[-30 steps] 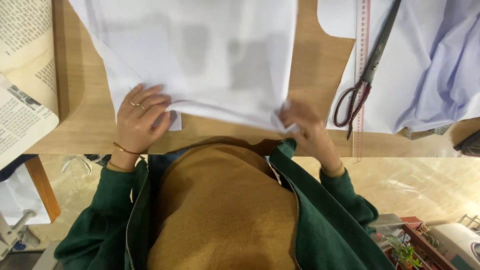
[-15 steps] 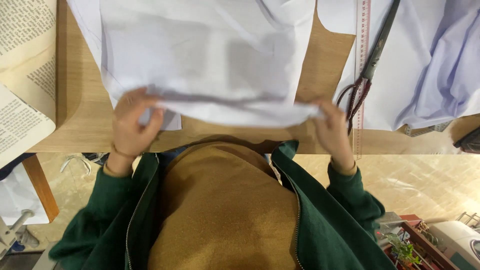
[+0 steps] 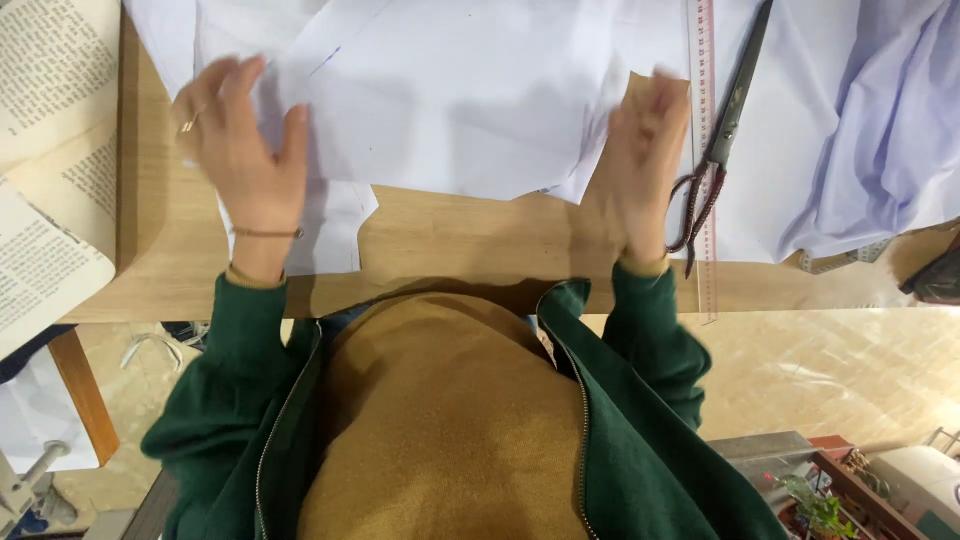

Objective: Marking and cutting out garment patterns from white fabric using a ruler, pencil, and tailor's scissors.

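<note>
A large white sheet of fabric or paper (image 3: 450, 90) lies spread on the wooden table (image 3: 470, 250) in front of me. My left hand (image 3: 240, 150) is flat on its left part, fingers spread, a ring on one finger and a thin bracelet at the wrist. At the sheet's right edge my right hand (image 3: 640, 170) is blurred, fingers extended and touching the sheet. Neither hand grips anything. A smaller white piece (image 3: 330, 225) sticks out below the sheet near my left wrist.
Dark scissors (image 3: 715, 160) lie on a long clear ruler (image 3: 708, 150) just right of my right hand. Pale lilac cloth (image 3: 880, 120) is heaped at the right. Printed newspaper pages (image 3: 45, 150) cover the table's left end. My green jacket sleeves reach over the near edge.
Both hands held the sheet's near edge, lifted it and carried it away from me. Now the sheet lies farther up the table and my hands rest open on it.
</note>
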